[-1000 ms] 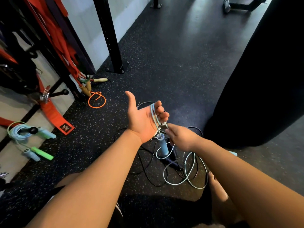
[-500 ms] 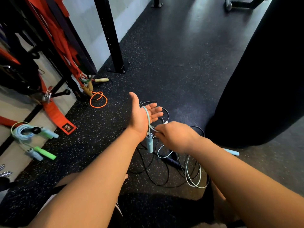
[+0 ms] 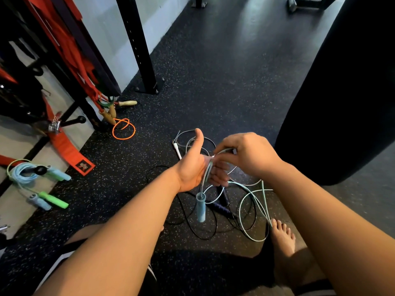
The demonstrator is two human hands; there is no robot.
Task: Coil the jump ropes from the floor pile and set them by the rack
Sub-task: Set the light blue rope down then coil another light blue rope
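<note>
Left hand point(image 3: 193, 167) spread flat, thumb up, serves as a spool, the right hand point(image 3: 245, 154) pinching the rope point(image 3: 207, 174) just above it to lay a loop, handle point(image 3: 201, 207) dangling below over the pile point(image 3: 220, 207).

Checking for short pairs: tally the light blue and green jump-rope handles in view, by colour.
Light blue foam handles: 3
Green foam handle: 1
Total: 4
</note>
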